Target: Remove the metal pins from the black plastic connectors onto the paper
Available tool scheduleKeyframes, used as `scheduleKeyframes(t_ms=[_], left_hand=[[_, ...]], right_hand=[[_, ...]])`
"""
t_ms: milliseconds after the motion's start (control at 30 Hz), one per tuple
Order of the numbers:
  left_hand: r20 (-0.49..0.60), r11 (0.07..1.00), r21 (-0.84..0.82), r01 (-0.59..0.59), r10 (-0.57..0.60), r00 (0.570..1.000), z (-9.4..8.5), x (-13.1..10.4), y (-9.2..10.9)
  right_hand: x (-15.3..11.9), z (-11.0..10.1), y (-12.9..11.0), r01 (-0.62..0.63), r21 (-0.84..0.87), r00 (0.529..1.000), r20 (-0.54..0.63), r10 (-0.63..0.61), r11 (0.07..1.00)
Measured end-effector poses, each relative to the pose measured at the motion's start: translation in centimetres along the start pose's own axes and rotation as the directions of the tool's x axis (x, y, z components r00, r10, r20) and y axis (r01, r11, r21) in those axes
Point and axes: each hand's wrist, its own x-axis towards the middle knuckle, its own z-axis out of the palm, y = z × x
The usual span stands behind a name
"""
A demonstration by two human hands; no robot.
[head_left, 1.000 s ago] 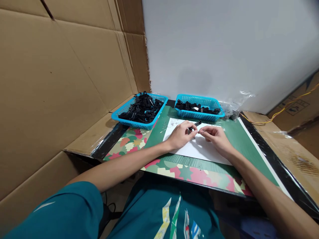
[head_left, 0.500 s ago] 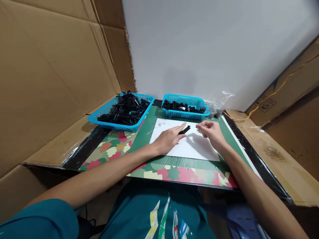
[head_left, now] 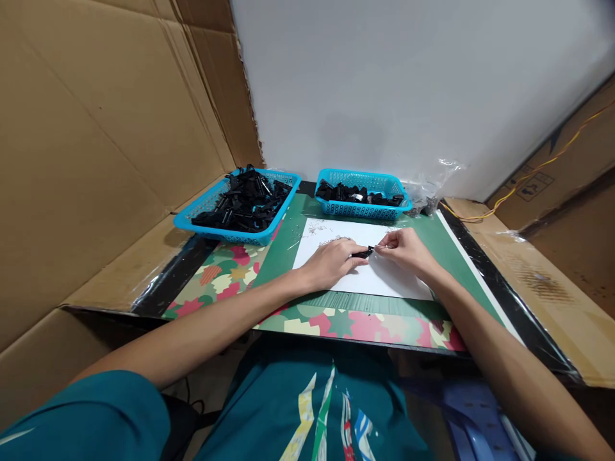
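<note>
Between the thumb and fingers of my left hand (head_left: 332, 261) is a small black plastic part (head_left: 362, 253), held low over the white sheet (head_left: 384, 277). The fingertips of my right hand (head_left: 402, 248) are pinched around a thin, light-coloured piece (head_left: 380, 246), its tip at the right end of the black part. What kind of piece it is cannot be made out. Tiny metal bits (head_left: 317, 226) are scattered on the sheet's far left corner, and more lie just behind my left hand.
A blue basket (head_left: 266, 237) heaped with black parts stands at the back left. Another blue basket (head_left: 358, 211) with black parts is behind the sheet, beside clear plastic bags (head_left: 425, 195). Cardboard walls (head_left: 96, 128) flank the table.
My right hand has come left to the black part, with a thin piece now visible at its fingertips. The black part lies flatter in my left hand. The view has shifted slightly.
</note>
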Motion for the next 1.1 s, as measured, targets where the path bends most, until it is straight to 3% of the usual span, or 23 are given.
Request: scheduleKeyframes(t_ms=[1100], left_hand=[[0.038,0.983,-0.151,0.105,-0.101,0.994,0.3,0.1,-0.2]], right_hand=[[-0.7,0.9,0.1,0.131,-0.167,0.984,-0.094,-0.148,0.977]])
